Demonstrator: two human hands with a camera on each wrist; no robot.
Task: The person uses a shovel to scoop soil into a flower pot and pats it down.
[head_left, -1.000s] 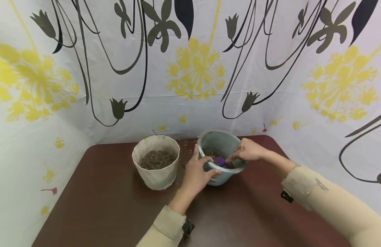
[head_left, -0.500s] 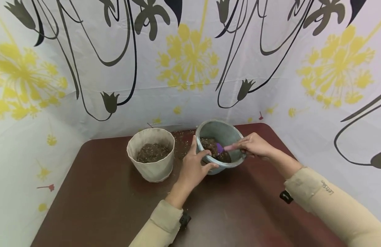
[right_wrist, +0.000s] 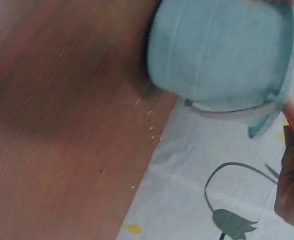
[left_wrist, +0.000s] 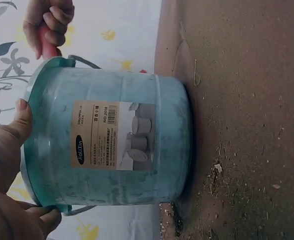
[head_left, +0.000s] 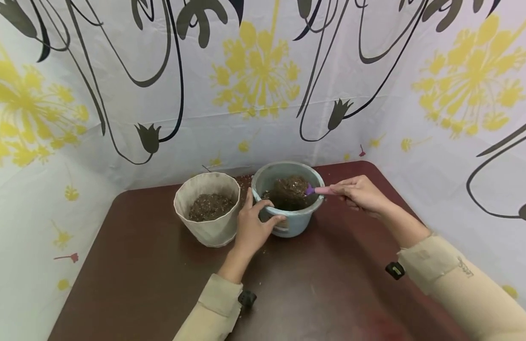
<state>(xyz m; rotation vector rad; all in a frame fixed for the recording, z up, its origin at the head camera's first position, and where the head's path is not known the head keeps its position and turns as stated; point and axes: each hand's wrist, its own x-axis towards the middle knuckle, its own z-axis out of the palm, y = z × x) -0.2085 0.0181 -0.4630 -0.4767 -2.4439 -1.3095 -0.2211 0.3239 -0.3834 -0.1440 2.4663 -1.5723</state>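
Slightly right of centre, toward the far side of a dark red surface (head_left: 152,279), a blue bucket (head_left: 294,225) of soil stands upright; a white pot (head_left: 211,232) of soil is just left of it. The left hand (head_left: 251,226), at the narrow gap between them, holds the bucket's near left rim with thumb and fingers spread. Beyond the right rim, the right hand (head_left: 362,194) has its fingers round the pink handle of a purple-bladed trowel (head_left: 322,190), soil heaped at its blade within the bucket's mouth. Patterned cloth (head_left: 194,161) borders the far edge; the widest room lies near and left.
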